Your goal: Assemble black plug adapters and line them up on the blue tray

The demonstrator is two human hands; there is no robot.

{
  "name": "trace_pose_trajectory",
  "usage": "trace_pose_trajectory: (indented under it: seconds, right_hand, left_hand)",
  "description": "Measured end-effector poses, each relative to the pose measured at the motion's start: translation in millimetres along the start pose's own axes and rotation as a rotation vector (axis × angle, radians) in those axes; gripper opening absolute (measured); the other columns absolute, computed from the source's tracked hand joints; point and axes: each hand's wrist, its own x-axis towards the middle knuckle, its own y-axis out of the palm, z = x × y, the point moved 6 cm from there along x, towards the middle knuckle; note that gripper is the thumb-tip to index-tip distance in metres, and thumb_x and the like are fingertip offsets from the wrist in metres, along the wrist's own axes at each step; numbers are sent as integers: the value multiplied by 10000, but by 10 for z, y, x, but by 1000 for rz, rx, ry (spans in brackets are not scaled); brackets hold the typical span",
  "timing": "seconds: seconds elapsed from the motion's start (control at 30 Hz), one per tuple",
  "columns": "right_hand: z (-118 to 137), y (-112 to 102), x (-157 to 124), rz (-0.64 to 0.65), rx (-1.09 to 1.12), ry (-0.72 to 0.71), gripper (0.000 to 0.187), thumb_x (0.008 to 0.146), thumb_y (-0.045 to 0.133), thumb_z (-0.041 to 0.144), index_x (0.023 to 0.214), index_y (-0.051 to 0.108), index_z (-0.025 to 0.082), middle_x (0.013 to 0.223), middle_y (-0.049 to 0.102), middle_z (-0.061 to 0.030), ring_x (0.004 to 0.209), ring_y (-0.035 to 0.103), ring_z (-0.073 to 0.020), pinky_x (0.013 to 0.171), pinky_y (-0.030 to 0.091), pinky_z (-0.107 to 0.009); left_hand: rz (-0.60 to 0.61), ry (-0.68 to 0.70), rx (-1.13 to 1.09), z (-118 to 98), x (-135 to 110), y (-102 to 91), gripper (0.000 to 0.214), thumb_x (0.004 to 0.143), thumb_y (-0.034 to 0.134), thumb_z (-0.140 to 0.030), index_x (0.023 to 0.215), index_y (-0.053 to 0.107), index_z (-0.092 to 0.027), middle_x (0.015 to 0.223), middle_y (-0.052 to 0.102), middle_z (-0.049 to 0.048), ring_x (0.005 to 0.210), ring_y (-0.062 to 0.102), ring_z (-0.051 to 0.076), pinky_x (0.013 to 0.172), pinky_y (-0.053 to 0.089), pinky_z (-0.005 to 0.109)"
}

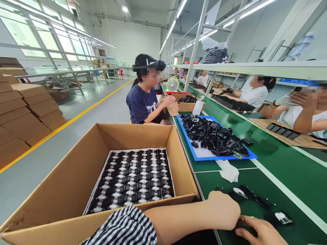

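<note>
My left hand [226, 209], at the end of a striped sleeve, reaches across the box edge to the green tabletop. It is curled closed, its back toward me; its fingers and whatever they hold are hidden. Coming from the lower right, my right hand [263, 231] bends its thumb and forefinger around a dark plastic part [246, 228] close against the left hand, mostly covered. Just beyond lie several blurred black parts; one black part with a pale middle [240, 192] is behind my left hand, and another pale-centred part [282, 217] is farther right.
An open cardboard box [63, 177] at my left holds rows of black-and-white pieces. A blue-rimmed tray [196, 158] carries heaped black parts, with a white scrap [229, 171] beside it. A co-worker [143, 98] sits ahead; others sit across the green belt [286, 160].
</note>
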Motion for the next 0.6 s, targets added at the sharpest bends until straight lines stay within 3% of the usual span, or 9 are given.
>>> trace_pose_trajectory:
  seconds: [0.1, 0.2, 0.33, 0.53, 0.6]
  right_hand:
    - [-31, -6, 9, 10, -145, 69, 210, 662, 455, 245, 796, 617, 248, 830, 605, -11, 813, 534, -260, 843, 327, -441]
    - [-70, 22, 33, 22, -165, 65, 156, 654, 463, 205, 689, 608, 249, 723, 612, -5, 750, 554, -246, 700, 424, -356]
    - [-60, 35, 43, -35, -99, -10, 167, 659, 432, 188, 638, 588, 244, 656, 600, -2, 672, 560, -233, 535, 427, -295]
    - [194, -67, -24, -26, -90, 17, 123, 657, 468, 148, 643, 587, 174, 666, 594, -58, 673, 549, -261, 553, 421, -329]
    - [188, -163, -67, -54, -28, -4, 119, 655, 517, 160, 734, 606, 154, 742, 601, -65, 716, 544, -249, 613, 424, -324]
  left_hand:
    - [18, 53, 31, 41, -19, -12, 264, 579, 617, -203, 815, 600, -84, 798, 608, 137, 731, 565, 245, 506, 451, 283]
    - [-14, 80, 31, 65, -24, -22, 249, 579, 620, -205, 787, 604, -68, 756, 610, 135, 707, 569, 240, 500, 457, 282]
    - [-27, 84, 52, 58, -22, -19, 225, 601, 608, -217, 768, 604, -66, 767, 607, 130, 701, 570, 218, 523, 460, 268]
    - [-159, 61, 29, 107, -23, -2, 262, 573, 632, -243, 781, 614, -85, 740, 604, 121, 715, 562, 237, 606, 449, 304]
    - [-181, 77, 11, 146, -13, 52, 279, 592, 614, -241, 833, 607, -101, 778, 602, 118, 768, 551, 246, 664, 436, 323]
